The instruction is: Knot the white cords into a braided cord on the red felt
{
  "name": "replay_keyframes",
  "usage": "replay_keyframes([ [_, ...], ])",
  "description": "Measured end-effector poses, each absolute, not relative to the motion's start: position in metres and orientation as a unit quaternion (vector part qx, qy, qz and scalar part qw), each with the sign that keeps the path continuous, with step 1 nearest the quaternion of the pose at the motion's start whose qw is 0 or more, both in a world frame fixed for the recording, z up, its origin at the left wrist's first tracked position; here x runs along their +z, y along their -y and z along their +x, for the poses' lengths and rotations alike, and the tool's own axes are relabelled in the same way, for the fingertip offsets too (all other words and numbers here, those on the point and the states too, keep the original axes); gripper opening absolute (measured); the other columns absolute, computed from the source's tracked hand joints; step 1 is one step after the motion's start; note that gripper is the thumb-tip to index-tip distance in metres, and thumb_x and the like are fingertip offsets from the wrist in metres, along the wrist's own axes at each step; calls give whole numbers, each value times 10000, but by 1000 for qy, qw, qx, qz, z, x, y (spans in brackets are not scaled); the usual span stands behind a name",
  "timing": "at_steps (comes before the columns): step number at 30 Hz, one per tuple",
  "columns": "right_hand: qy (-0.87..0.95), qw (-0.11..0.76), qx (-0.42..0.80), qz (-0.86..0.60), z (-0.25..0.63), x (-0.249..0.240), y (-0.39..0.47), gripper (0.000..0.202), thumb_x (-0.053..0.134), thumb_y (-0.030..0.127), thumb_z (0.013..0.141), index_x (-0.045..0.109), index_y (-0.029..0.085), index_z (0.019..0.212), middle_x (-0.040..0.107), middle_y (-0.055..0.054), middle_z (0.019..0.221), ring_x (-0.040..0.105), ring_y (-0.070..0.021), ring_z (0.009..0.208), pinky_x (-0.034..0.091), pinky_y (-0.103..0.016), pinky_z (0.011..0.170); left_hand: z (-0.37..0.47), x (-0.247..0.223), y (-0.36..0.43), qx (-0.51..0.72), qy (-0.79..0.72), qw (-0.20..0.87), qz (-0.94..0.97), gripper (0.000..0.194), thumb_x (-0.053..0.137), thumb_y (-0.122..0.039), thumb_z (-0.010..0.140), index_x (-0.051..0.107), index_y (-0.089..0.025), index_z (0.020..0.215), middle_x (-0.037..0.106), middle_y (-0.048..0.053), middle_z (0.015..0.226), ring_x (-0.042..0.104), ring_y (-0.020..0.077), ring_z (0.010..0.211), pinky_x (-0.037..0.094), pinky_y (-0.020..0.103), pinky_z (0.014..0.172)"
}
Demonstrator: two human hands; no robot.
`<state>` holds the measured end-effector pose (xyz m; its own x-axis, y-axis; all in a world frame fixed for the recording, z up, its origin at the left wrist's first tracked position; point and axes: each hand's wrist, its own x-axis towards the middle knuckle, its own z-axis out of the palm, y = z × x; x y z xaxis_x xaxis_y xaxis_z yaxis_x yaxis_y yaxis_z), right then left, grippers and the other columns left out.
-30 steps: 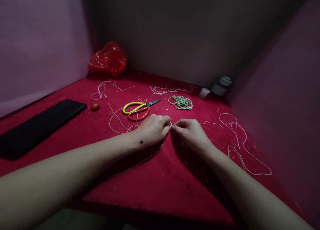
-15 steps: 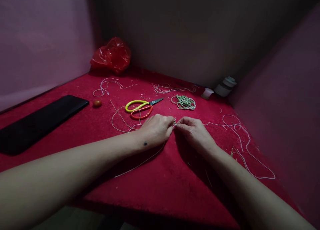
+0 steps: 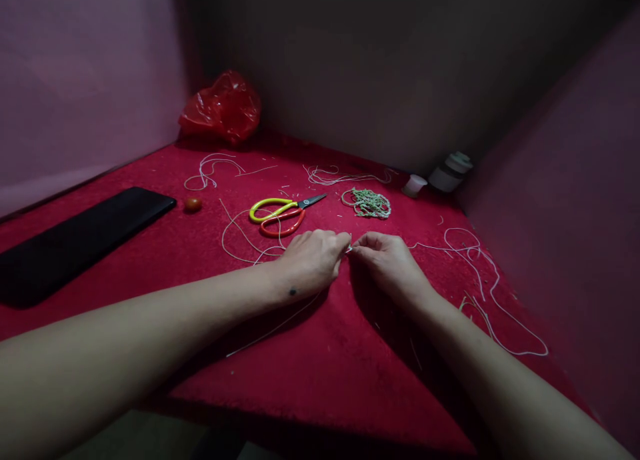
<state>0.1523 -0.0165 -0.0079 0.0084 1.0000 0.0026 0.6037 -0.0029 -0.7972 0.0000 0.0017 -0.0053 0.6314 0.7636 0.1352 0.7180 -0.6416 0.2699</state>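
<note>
My left hand [image 3: 317, 257] and my right hand [image 3: 387, 257] meet fingertip to fingertip over the red cloth. Between them is a small whitish piece of knotted cord [image 3: 349, 248], pinched from both sides and mostly hidden by the fingers. Thin pale cord trails from under my left hand toward the front, and more loops [image 3: 235, 240] lie left of it. Another pale cord [image 3: 495, 283] runs off to the right of my right hand. Scissors [image 3: 287, 215] with yellow and red handles lie just beyond my left hand, beside a green and white braided cord bundle [image 3: 371, 203].
A black flat object [image 3: 85, 243] and a small reddish-brown round item [image 3: 193, 205] are at the left. Farther back are a red plastic bag [image 3: 223, 110], loose cords [image 3: 340, 177], a small cup [image 3: 414, 185] and a white jar [image 3: 450, 173]. Walls border the red-covered table [image 3: 300, 380].
Both hands keep their pinch on the cord piece, with my left hand turned very slightly. The view has shifted a little.
</note>
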Motion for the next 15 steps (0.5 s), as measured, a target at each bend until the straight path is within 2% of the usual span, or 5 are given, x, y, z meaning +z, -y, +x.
replay_keyframes([
  [6,646,314,272,-640,152,-10,16,137,484,192,712,575,146,620,533,-3,559,426,-105,528,323,-220,514,-1,-3,-2,82,-391,17,917,260,403,-136,768,570,-192,959,643,69,817,578,202,678,333,283,535],
  [15,660,318,264,-627,150,-10,18,162,478,186,736,612,136,660,612,-36,640,500,-124,594,374,-236,583,-4,-3,-3,73,-387,16,919,257,423,-134,750,571,-194,953,646,80,823,578,210,667,308,287,516],
])
